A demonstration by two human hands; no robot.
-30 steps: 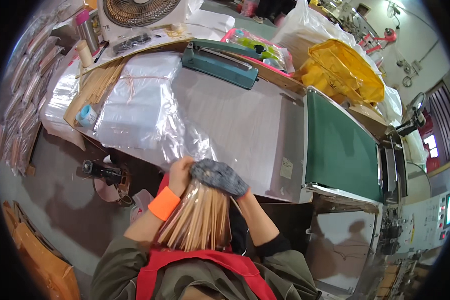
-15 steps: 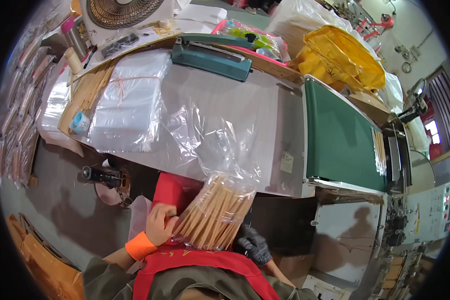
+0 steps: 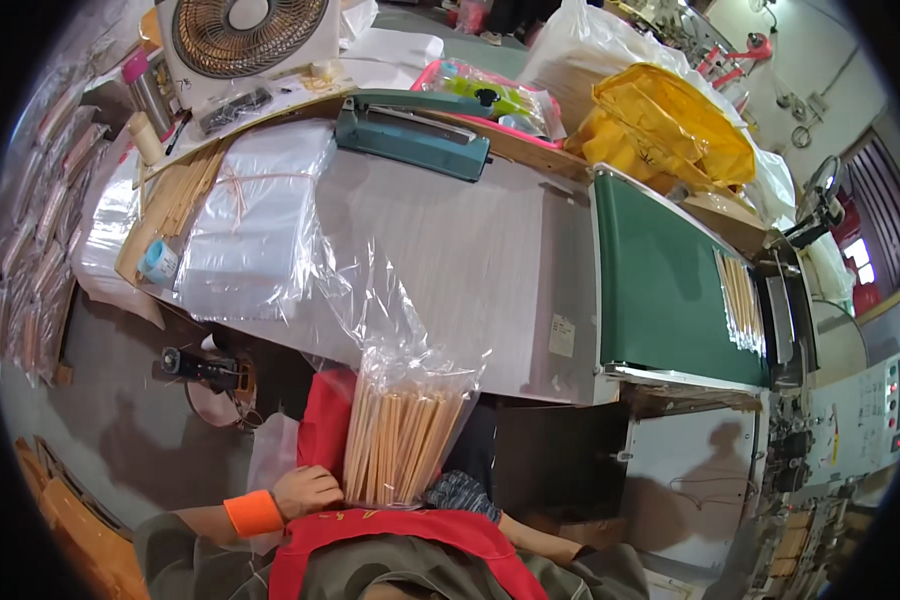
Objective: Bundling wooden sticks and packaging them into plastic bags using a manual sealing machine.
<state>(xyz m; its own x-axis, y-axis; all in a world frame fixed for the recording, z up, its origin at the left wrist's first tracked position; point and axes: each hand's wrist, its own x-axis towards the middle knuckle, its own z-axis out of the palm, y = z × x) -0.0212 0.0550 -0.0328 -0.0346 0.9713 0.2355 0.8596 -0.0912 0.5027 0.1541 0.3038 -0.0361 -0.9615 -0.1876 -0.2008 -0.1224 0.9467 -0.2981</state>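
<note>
A clear plastic bag of thin wooden sticks [image 3: 398,445] stands nearly upright at my lap, its loose upper part rising against the table's near edge. My left hand [image 3: 308,491], bare with an orange wristband, is at the bag's lower left corner with its fingers curled in and closed. At the lower right corner my right hand [image 3: 460,494], in a dark grey knit glove, is against the bag; its fingers are mostly hidden behind it. A red apron [image 3: 400,522] lies just below the bag.
The grey table [image 3: 470,260] bears a stack of clear bags [image 3: 250,220] and a teal heat sealer [image 3: 410,140]. On the right, a green conveyor belt [image 3: 660,280] carries several sticks [image 3: 738,300] at its far end. A fan [image 3: 245,35] and a yellow bag [image 3: 670,130] stand behind.
The bag has turned from leaning to nearly upright and moved slightly left, its sticks more aligned. Both hands have moved lower toward its bottom corners. More sticks show on the conveyor belt.
</note>
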